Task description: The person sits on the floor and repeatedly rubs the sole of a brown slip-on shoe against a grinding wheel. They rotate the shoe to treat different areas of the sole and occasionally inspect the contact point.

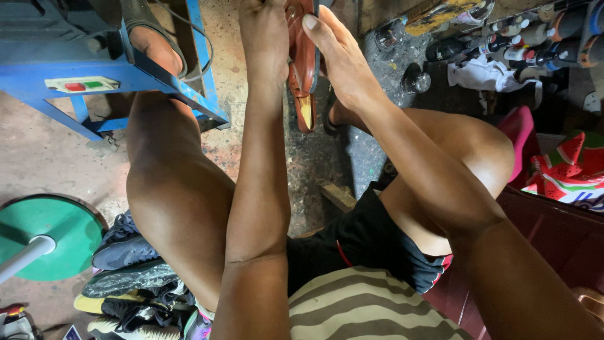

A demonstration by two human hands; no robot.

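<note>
**Held up between both hands, a brown leather sandal**

While pressed between two outstretched arms, reddish-brown leather sandal kept edge-on above stained concrete floor, yellowish insole facing down, likely for a look along its edge. Left hand flat against the near side, fingers closed onto it; right hand cupped round the far side, thumb on top. Both elbows nearly straight, over bare knees. Blue metal machine frame just left.

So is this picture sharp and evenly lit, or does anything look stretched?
Head view: soft, even light, no glare; both hands, left hand and right hand, and the brown sandal are sharp; forearms balloon toward the bottom edge from wide-angle stretch; the bottles lie in shade.
</note>
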